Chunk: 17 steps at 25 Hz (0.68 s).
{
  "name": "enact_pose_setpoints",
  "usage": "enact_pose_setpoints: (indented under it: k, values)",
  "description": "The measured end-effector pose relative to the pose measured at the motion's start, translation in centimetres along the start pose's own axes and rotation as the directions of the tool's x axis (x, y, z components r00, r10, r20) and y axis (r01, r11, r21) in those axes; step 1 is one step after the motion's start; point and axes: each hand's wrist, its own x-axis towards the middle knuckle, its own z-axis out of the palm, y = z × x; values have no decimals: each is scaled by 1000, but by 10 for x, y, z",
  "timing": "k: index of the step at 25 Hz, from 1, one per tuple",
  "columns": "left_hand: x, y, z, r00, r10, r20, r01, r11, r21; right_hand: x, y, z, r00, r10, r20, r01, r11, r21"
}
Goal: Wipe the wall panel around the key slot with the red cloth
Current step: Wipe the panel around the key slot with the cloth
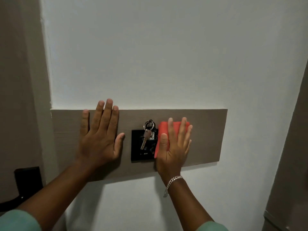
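both hands lie flat against the wall panel (205, 130), a long grey-brown strip set on a pale wall (166, 55). the left hand (98, 139) is bare, its fingers spread and pointing up, the tips of the longest ones reaching past the panel's upper edge onto the wall, the thumb stretched toward the black key slot plate (141, 147) but not touching it. the right hand (173, 147) is splayed open too, palm pressing the folded red cloth (164, 129) onto the panel; the cloth shows above and to the thumb side of the fingers, and its inner edge overlaps the plate's near side. between the two hands sits the key slot plate, with a silver key (145, 138) hanging from a key ring (149, 125) and a small white tag (151, 135) beside it, just next to the right thumb. a silver chain bracelet (171, 182) circles the right wrist below the panel. green sleeves (20, 220) show at the bottom corners. out beyond the left forearm a dark wall plate (28, 179) is fixed on a separate grey surface, with a dark cable at its foot.
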Motion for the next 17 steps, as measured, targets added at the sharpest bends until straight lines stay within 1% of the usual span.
enact_pose_setpoints:
  k: [2,3,4,5,7,8,9,11,12,13,15,16,17]
  values:
    - [-1,1,0,1000,-1,-21,1,1000,-2,0,12,-5,980,-197,5,197,978,-70]
    - [-1,1,0,999,-3,-32,3,1000,-2,1,20,-9,964,-266,18,266,961,-76]
    - [-1,1,0,999,-4,-44,4,1000,1,3,24,-11,964,-266,8,266,962,-58]
    - [-1,0,1,999,-6,-51,6,1000,3,6,23,-10,980,-197,-19,197,980,-26]
    - [0,0,1,999,-4,-51,5,1000,3,13,6,-2,998,37,-55,-33,997,68]
    - [-1,1,1,999,-9,-44,9,1000,-4,15,-1,0,995,87,-57,-83,994,74]
    - [0,3,1,999,-19,-38,18,1000,-12,15,0,-1,998,41,-56,-39,998,44]
    - [-1,7,0,998,-50,-35,50,999,-17,11,17,-10,989,-150,-13,149,988,-35]
    - [-1,7,1,997,-61,-36,60,998,-14,11,24,-14,985,-172,-10,172,984,-41]
    - [-2,7,0,997,-65,-34,64,998,-14,14,27,-16,993,-117,-33,116,993,-21]
    - [-3,8,-1,998,-58,-22,58,998,-25,21,13,-11,993,97,-69,-93,994,60]
    - [-2,8,-2,998,-58,-18,58,998,-30,21,4,-7,992,114,-62,-110,992,55]
    - [-1,9,-3,998,-59,-14,59,998,-37,18,2,-5,999,22,-42,-23,1000,-6]
